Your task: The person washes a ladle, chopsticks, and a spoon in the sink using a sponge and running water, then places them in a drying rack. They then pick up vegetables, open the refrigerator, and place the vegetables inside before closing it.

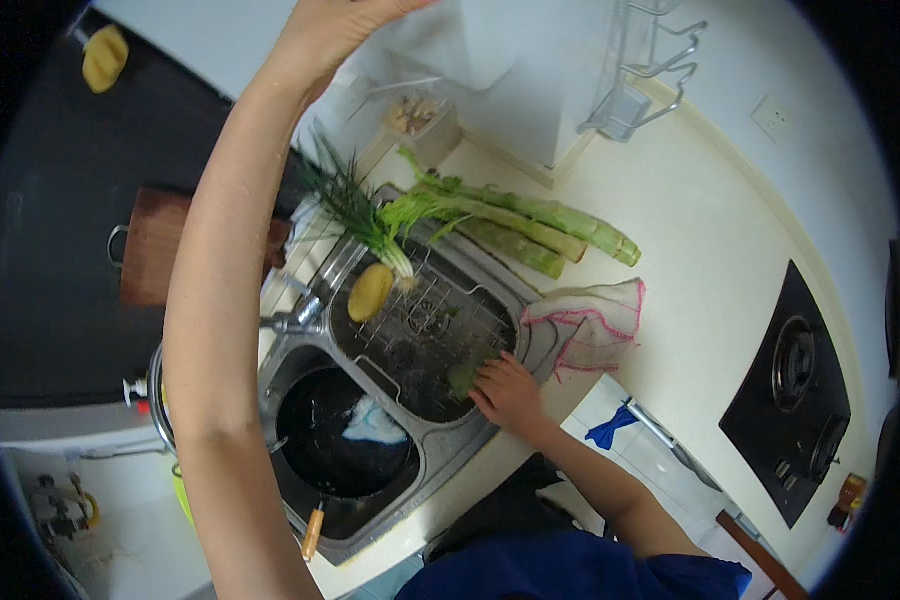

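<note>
My left arm reaches up across the view; my left hand [337,21] is cut off at the top edge, its fingers mostly hidden. My right hand [508,394] is over the near right corner of the right sink basin [521,341], fingertips at a blurred green thing [465,375]; whether they grip it is unclear. A wire rack lies in this basin. A potato [370,292] and a bunch of spring onions [394,251] lie at its far left. Celtuce stalks [547,229] rest behind it. In the left basin is a dark pan [315,457] holding a white and blue cloth [375,421].
The faucet [300,316] stands between my left arm and the basins. A pink-edged cloth [600,322] lies right of the sink. A wooden board [150,247] is behind my left arm. A container [427,127] and a metal rack [645,90] stand farther back, a gas hob [787,397] at right.
</note>
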`<control>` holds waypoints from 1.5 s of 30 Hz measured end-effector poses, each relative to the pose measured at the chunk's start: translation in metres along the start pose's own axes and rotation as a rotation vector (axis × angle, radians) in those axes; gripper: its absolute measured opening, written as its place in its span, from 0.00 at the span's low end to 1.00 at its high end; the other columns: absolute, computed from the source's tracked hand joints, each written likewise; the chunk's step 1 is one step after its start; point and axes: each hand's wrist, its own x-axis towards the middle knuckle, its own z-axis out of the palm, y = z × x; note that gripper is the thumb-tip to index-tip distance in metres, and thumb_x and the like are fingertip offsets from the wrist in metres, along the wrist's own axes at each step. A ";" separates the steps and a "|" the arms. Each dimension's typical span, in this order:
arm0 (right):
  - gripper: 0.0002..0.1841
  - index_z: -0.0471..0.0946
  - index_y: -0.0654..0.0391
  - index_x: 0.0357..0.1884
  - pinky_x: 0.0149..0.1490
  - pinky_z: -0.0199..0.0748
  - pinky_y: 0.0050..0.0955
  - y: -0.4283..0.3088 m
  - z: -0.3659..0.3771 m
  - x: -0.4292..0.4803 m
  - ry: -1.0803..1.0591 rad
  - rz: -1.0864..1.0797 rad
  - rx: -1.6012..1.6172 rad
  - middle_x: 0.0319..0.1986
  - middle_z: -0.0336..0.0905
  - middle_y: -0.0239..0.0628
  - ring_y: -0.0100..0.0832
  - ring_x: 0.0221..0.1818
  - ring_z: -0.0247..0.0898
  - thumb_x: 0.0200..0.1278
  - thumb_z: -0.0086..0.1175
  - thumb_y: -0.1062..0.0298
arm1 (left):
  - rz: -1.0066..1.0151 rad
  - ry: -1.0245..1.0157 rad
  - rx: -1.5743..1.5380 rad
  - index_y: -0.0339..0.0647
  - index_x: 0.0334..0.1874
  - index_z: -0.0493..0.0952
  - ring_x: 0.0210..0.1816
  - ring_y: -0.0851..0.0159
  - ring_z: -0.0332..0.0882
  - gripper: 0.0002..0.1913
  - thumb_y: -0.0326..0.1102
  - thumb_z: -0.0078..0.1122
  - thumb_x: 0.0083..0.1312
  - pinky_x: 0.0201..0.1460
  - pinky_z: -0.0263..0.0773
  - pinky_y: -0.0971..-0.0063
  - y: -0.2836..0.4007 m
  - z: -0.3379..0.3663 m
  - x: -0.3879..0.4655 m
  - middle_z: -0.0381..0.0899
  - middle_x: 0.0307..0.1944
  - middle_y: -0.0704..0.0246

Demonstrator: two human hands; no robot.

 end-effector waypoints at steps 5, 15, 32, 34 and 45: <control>0.09 0.82 0.59 0.34 0.65 0.66 0.48 -0.003 -0.001 0.001 -0.003 -0.003 0.000 0.40 0.82 0.41 0.42 0.51 0.76 0.53 0.64 0.66 | 0.020 0.154 0.102 0.35 0.51 0.77 0.42 0.71 0.78 0.15 0.37 0.61 0.67 0.46 0.74 0.75 -0.031 -0.009 -0.135 0.80 0.44 0.67; 0.09 0.82 0.59 0.40 0.65 0.63 0.49 -0.019 0.000 0.010 -0.106 -0.040 -0.104 0.43 0.81 0.44 0.45 0.53 0.75 0.55 0.62 0.72 | -1.046 0.298 0.018 0.35 0.49 0.80 0.41 0.62 0.85 0.13 0.31 0.64 0.64 0.44 0.77 0.73 -0.081 0.028 -0.569 0.85 0.40 0.57; 0.14 0.81 0.56 0.47 0.57 0.69 0.40 0.063 -0.099 0.066 0.130 0.182 -0.599 0.46 0.81 0.44 0.45 0.50 0.74 0.58 0.58 0.69 | -1.001 0.428 0.375 0.39 0.40 0.82 0.46 0.51 0.75 0.07 0.31 0.61 0.62 0.53 0.68 0.60 -0.038 0.068 -0.663 0.82 0.40 0.60; 0.15 0.80 0.55 0.48 0.56 0.69 0.41 0.075 -0.102 0.042 -0.002 0.149 -0.736 0.46 0.80 0.43 0.46 0.50 0.73 0.57 0.60 0.67 | -0.938 0.451 0.381 0.39 0.40 0.82 0.46 0.51 0.76 0.07 0.31 0.61 0.62 0.53 0.68 0.60 -0.038 0.069 -0.660 0.82 0.40 0.60; 0.15 0.83 0.55 0.41 0.46 0.74 0.42 0.066 -0.116 0.136 0.030 0.087 -0.542 0.37 0.82 0.43 0.47 0.41 0.75 0.55 0.64 0.58 | -0.835 0.342 0.248 0.36 0.37 0.81 0.46 0.54 0.77 0.05 0.29 0.62 0.62 0.53 0.69 0.64 -0.054 0.082 -0.587 0.83 0.40 0.60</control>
